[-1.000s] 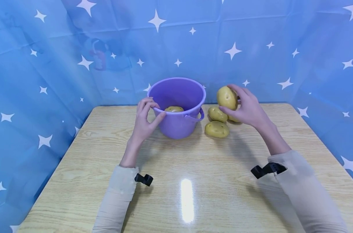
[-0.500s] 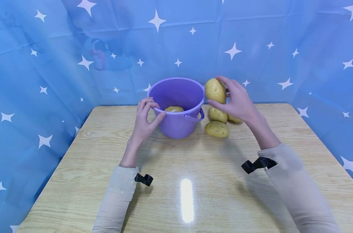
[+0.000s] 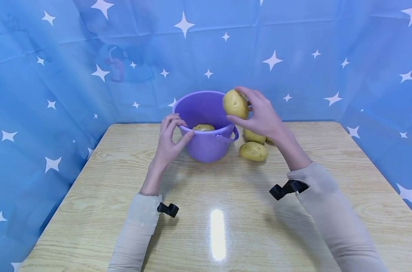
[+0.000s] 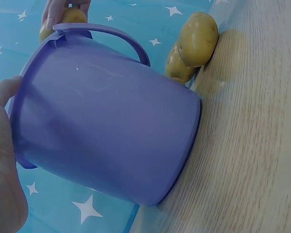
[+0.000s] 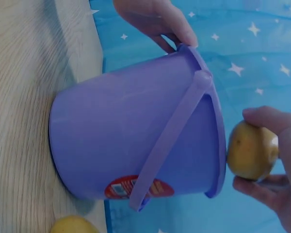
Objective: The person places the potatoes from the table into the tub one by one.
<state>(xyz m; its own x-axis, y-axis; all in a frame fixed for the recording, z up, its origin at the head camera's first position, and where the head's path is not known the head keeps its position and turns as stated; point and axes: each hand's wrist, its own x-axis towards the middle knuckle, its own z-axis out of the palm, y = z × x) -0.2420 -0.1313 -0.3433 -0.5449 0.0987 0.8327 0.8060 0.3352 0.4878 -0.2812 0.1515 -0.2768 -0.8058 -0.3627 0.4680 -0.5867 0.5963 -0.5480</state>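
Note:
A purple bucket (image 3: 206,145) stands upright at the back of the table, its handle (image 3: 230,138) hanging down on the right side. My left hand (image 3: 169,138) grips the bucket's near-left rim, thumb outside and fingers over the edge. Inside the bucket a potato (image 3: 203,127) shows above the front rim; deeper contents are hidden. My right hand (image 3: 260,113) holds another potato (image 3: 234,104) between thumb and fingers, overlapping the bucket's right rim in the head view. The right wrist view has this potato (image 5: 252,151) right at the bucket's mouth.
To the right of the bucket lie several potatoes, the nearest potato (image 3: 253,151) in front of another potato (image 3: 254,136) partly covered by my right hand. The wooden table (image 3: 178,234) reaches back to a blue curtain (image 3: 151,49) with white stars.
My right hand has carried its potato left, from above the other potatoes to the bucket's right rim. The left hand and the bucket have stayed in place.

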